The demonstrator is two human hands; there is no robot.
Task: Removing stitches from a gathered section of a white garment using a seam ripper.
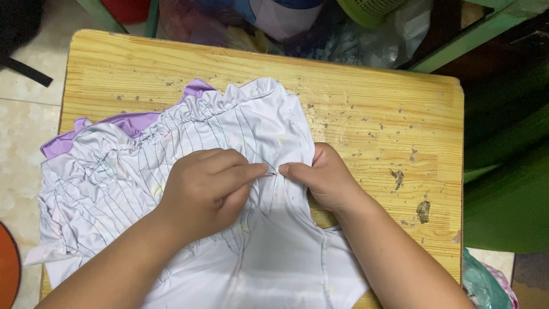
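A pale lilac-white garment [240, 123] with thin stripes and a gathered, ruffled edge lies spread over a worn wooden table [372, 109]. A purple lining [134, 121] shows at its upper left. My left hand [206, 191] rests on the middle of the cloth, thumb and forefinger pinching a seam. My right hand [323, 177] pinches the same seam from the right, and the two sets of fingertips nearly touch. I cannot tell whether anything small is held between the fingers.
Bags and plastic-wrapped items [297, 26] are crowded behind the table's far edge. A green frame [457, 43] and a dark green surface [509, 189] stand to the right. Tiled floor [26, 120] shows on the left, with a round orange object [7, 266] at the lower left.
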